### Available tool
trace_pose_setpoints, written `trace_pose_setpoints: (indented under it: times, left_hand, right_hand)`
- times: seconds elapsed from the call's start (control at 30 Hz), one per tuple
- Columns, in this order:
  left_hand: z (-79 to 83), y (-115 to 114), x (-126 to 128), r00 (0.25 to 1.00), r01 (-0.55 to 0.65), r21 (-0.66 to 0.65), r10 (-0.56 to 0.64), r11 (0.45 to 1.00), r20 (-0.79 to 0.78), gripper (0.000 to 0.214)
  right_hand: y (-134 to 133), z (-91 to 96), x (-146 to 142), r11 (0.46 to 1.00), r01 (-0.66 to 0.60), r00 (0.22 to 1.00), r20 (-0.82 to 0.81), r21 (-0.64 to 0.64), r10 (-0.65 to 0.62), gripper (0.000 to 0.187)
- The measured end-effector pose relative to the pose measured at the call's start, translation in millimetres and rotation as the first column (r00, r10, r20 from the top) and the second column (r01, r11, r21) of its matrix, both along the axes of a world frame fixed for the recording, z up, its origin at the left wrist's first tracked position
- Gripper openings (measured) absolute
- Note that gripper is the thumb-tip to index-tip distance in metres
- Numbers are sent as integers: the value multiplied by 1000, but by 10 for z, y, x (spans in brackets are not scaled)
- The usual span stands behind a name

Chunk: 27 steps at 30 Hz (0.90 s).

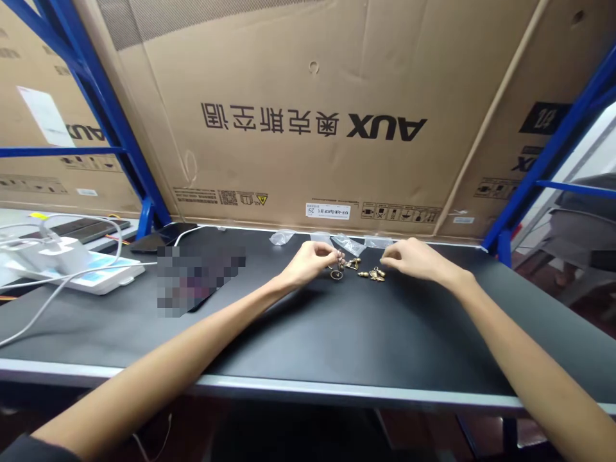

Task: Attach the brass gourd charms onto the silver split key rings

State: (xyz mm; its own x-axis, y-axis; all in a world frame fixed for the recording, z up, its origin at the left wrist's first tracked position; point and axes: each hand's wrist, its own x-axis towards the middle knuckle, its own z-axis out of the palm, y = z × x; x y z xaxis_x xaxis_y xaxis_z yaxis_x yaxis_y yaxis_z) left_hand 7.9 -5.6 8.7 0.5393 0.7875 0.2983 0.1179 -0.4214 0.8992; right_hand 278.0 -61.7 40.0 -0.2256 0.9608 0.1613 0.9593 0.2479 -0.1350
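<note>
Forearms (168, 350) reach in from the bottom corners of the frame, a dark sleeve (29, 450) cut off at lower left, and cross the pale metal edge (337, 386) of a black tabletop (337, 333). Near the centre, my left hand (308, 264) has its fingertips (335, 249) pinched together above a small gold-coloured ring (336, 274), which seems to hang from them, though my fingers hide exactly what they clamp. My right hand (412, 260) sits just to the right, its fingers curled and apart from the left hand, over gold-coloured metal pieces (376, 274); I cannot tell whether they touch. Another such piece (351, 264) lies between my hands, its shape too small to make out. Clear plastic bags (282, 237) lie beyond, near the far edge of the table. To the left, a pixelated patch (199, 279) hides whatever lies there, and a white tray (72, 271) with white cables (58, 295) sits further left. An upside-down AUX cardboard carton (312, 109) stands behind, between blue steel shelving uprights (96, 102).
</note>
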Motion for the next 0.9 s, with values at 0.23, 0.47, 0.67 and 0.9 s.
trace_pose_setpoints:
  times: [0.23,0.47,0.67,0.9]
  left_hand:
    - [61,-66,-4,1000,-16,-16,16,1000,20,21]
    - [73,-81,-6,1000,3,-19,-3,1000,15,34]
    - [60,-94,1,992,86,-36,-82,996,96,33]
    - [77,-143,29,987,131,-48,-125,990,99,36]
  right_hand:
    - [-11,-118,-184,999,51,994,98,0,-51,22]
    - [-3,-84,-185,993,19,1000,22,119,-22,24]
    - [-87,-32,-347,948,-169,892,-368,269,263,25]
    - [-174,-65,-552,939,-237,794,-507,250,335,25]
